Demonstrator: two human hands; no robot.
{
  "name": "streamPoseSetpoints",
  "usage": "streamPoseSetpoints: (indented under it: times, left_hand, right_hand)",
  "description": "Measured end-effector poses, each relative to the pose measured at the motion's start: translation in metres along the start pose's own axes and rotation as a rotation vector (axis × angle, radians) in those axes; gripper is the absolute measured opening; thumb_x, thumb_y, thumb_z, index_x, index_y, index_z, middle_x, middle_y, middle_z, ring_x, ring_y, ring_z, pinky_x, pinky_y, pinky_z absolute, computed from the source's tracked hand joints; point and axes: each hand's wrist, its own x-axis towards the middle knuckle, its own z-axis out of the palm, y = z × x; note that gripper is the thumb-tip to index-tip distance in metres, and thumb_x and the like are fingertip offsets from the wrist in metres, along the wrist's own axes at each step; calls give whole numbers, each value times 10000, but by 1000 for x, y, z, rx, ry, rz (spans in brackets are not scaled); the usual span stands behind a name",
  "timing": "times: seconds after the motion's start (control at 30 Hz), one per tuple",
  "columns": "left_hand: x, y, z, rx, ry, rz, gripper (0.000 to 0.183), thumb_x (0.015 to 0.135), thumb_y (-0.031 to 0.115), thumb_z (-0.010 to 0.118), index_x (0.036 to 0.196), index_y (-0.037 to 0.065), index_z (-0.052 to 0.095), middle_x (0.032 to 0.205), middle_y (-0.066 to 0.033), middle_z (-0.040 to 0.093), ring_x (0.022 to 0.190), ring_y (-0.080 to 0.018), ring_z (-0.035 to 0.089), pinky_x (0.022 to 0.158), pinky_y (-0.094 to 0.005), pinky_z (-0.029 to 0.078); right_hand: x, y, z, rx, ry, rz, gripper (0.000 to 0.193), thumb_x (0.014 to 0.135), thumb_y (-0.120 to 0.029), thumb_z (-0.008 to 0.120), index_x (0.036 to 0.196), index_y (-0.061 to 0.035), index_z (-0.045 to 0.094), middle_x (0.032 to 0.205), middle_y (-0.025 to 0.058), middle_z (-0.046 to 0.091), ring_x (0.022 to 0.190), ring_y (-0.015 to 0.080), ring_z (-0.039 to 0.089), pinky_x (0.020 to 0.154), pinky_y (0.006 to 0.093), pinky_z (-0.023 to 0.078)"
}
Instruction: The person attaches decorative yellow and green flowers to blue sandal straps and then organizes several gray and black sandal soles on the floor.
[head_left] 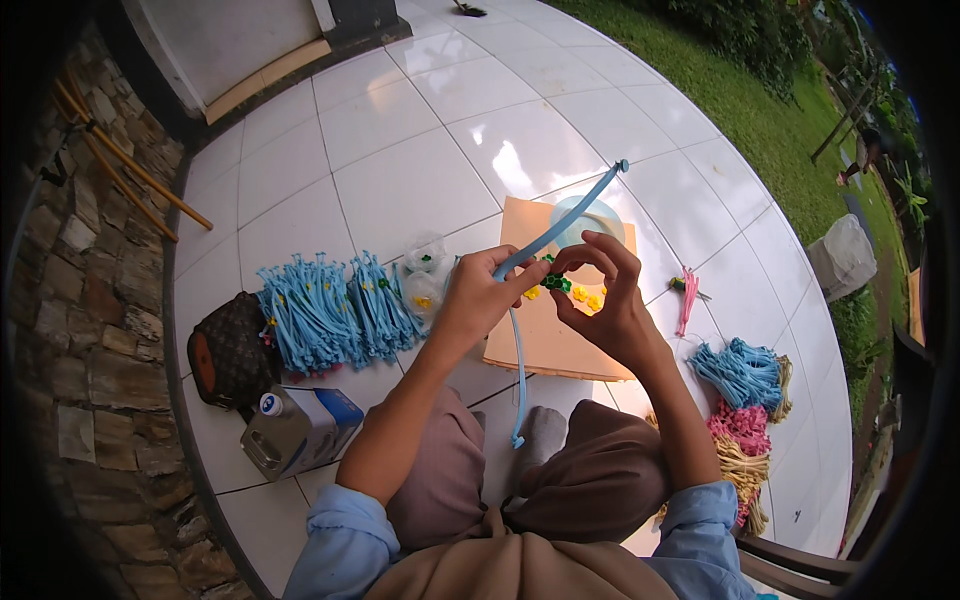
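L hand [478, 297] pinches blue strip [572, 222] approx. mid-length, above cardboard [540, 345]; R hand [618, 305] half-curled at green flowers [556, 284], grip unclear. Strip prob. light, bendy: hold mid. Flowers prob. delicate: edges only. Blue bundles [315, 318] left.

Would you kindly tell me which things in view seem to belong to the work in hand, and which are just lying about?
Likely part of the work:
blue strip, in the left hand
green flowers, by the right hand
yellow flowers, on the cardboard
bundled blue strips

Apparently just lying about:
brown bag
grey can
white sack
orange poles
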Motion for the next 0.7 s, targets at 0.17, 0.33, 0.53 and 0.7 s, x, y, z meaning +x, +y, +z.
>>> streamPoseSetpoints:
  times: [0.17,0.33,0.53,0.7]
  left_hand:
    - [-1,4,2,-26,-27,9,329,775,323,662,803,-3,633,544,7,498,501,-45,492,473,-186,386]
    - [-4,7,4,-137,31,-9,287,798,291,635,840,8,629,562,44,459,511,-24,405,490,-173,313]
    - [-6,17,8,-202,-11,-47,256,828,288,594,872,36,599,545,58,419,518,-18,385,503,-166,295]
    - [-11,18,9,-299,-57,18,215,898,272,486,877,71,559,528,53,398,517,-15,382,494,-172,286]
  right_hand:
    - [-2,-1,-1,33,18,20,674,689,37,660,1232,-98,286,926,100,554,856,232,577,755,348,475]
    - [7,-14,-6,-104,0,-61,355,692,-2,675,1007,-34,515,931,73,561,880,243,549,758,341,455]
    - [7,-10,-3,-164,122,-116,410,715,36,658,1053,-40,438,857,73,578,803,199,565,693,305,451]
    - [21,-30,-10,659,459,443,557,750,40,642,1132,-58,248,826,101,585,761,151,564,691,265,438]
